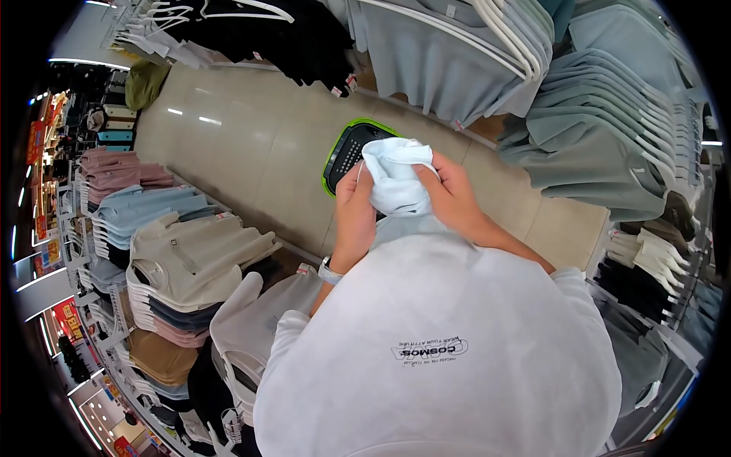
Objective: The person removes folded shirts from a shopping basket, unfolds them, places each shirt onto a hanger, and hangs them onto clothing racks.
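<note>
A pale blue garment [397,179] is bunched up between my two hands in front of my chest. My left hand [355,199], with a watch on its wrist, is closed on the cloth's left edge. Gripping the opposite edge is my right hand [454,196], its thumb pressed on top of the fabric. The folds make a rounded opening at the top, and the garment's exact kind does not show. Below and behind it, a black shopping basket [352,145] with a bright green rim stands on the floor, partly covered by the cloth and my left hand.
Racks line both sides of the tiled floor [228,145]. Grey-green tops [594,145] hang at the right, and black garments [266,38] at the top. Cream shirts [190,255] and pink shirts [122,171] hang at the left, close to my left arm.
</note>
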Available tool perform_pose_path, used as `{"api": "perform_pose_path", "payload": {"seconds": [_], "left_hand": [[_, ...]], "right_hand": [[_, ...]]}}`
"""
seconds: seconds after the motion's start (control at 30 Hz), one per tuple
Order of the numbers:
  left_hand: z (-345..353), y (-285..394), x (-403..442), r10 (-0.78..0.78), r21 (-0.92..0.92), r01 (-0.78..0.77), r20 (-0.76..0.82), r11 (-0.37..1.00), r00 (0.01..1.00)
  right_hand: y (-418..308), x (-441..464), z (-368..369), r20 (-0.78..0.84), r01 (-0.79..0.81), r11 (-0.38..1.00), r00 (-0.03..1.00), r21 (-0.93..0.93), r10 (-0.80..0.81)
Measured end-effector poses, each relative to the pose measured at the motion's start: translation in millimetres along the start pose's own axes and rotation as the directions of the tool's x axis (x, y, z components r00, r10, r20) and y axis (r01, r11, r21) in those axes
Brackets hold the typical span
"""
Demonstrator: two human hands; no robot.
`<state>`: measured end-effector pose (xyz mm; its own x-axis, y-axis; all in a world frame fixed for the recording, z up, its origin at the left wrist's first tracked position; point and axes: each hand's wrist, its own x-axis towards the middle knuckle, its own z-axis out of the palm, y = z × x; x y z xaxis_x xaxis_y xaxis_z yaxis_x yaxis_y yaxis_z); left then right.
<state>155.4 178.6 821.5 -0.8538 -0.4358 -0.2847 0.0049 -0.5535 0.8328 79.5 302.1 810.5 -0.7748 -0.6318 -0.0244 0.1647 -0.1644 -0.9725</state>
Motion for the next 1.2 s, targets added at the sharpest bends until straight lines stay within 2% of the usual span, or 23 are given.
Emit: {"api": "perform_pose_path", "payload": {"seconds": [0.03,0.1,0.17,0.2,0.23,0.3,0.37,0.4,0.43,0.5,0.53,0.57,0.6,0.67,0.7,0.77,0.8,0.87,0.9,0.97,1.0,1.07,1.2], "left_hand": [[-3,-3,3,-0.002,0.0,0.002,-0.006,1.0,1.0],[-13,-11,9,0.196,0.248,-0.174,-0.067,0.953,0.978],[-16,-9,11,0.235,0.191,-0.225,-0.03,0.955,0.972],[-19,-5,8,0.165,0.274,-0.186,0.097,0.944,0.981],[-21,-4,7,0.085,0.358,-0.159,0.214,0.92,0.973],[-24,-10,12,0.074,0.375,-0.143,0.194,0.916,0.978],[-29,-17,16,0.043,0.416,-0.099,0.143,0.904,0.989],[-23,-14,17,0.131,0.357,-0.167,0.122,0.919,0.984],[-21,-12,19,0.125,0.357,-0.159,0.117,0.92,0.985],[-26,-6,24,0.262,0.53,-0.284,0.118,0.799,0.958],[-30,-1,27,0.275,0.588,-0.305,0.141,0.749,0.951],[-30,3,29,0.273,0.59,-0.301,0.14,0.749,0.952],[-28,8,31,0.271,0.492,-0.281,0.093,0.824,0.958],[-16,25,29,0.224,0.329,-0.216,0.014,0.919,0.974],[-14,34,30,0.224,0.33,-0.216,0.015,0.919,0.975],[-22,51,35,0.103,0.475,-0.148,0.12,0.868,0.987],[-26,55,36,0.102,0.476,-0.146,0.117,0.867,0.988],[-31,60,41,0.043,0.604,-0.246,0.329,0.758,0.943],[-32,59,43,0.039,0.607,-0.242,0.329,0.757,0.944],[-32,56,52,0.068,0.77,-0.332,0.354,0.544,0.933],[-37,53,59,0.061,0.771,-0.334,0.36,0.543,0.931],[-53,45,76,0.268,0.764,-0.529,0.458,0.368,0.848],[-72,53,93,0.375,0.677,-0.616,0.492,0.402,0.786]], "right_hand": [[-1,2,-2,-0.001,0.038,0.997,0.999,-0.073,-0.038],[-8,1,-3,-0.002,0.069,0.987,0.998,-0.143,-0.07],[-22,2,-5,0.039,0.039,0.902,0.999,-0.429,-0.025],[-19,3,-6,0.035,0.041,0.9,0.999,-0.434,-0.028],[-11,3,-7,0.069,0.115,0.89,0.993,-0.442,-0.094],[-4,5,-9,0.105,0.189,0.875,0.982,-0.446,-0.159],[-1,8,-14,-0.03,0.096,0.948,0.993,-0.304,-0.11],[-3,9,-17,-0.031,0.09,0.949,0.994,-0.303,-0.104],[-7,11,-22,-0.024,0.136,0.938,0.988,-0.318,-0.152],[-23,12,-31,-0.014,0.178,0.927,0.981,-0.331,-0.193],[-34,12,-37,0.02,0.087,0.887,0.996,-0.454,-0.087],[-41,11,-42,0.039,0.003,0.821,0.999,-0.571,0.023],[-44,12,-47,0.039,0.0,0.823,0.999,-0.569,0.026],[-48,16,-58,0.033,0.112,0.751,0.992,-0.651,-0.119],[-48,20,-64,0.032,0.111,0.752,0.992,-0.65,-0.119],[-48,24,-73,-0.172,0.059,0.922,0.976,-0.382,-0.133],[-51,23,-78,-0.171,0.057,0.923,0.977,-0.38,-0.131],[-60,22,-84,-0.181,0.008,0.999,0.983,-0.05,-0.017],[-63,21,-87,-0.184,0.006,0.999,0.983,-0.046,-0.014],[-71,20,-91,-0.141,-0.006,0.99,0.99,0.14,0.026],[-76,20,-92,-0.15,-0.005,0.99,0.988,0.142,0.026],[-86,21,-95,-0.183,0.042,0.992,0.983,0.123,-0.019],[-93,23,-111,-0.19,0.048,0.999,0.981,0.021,-0.043]]}}
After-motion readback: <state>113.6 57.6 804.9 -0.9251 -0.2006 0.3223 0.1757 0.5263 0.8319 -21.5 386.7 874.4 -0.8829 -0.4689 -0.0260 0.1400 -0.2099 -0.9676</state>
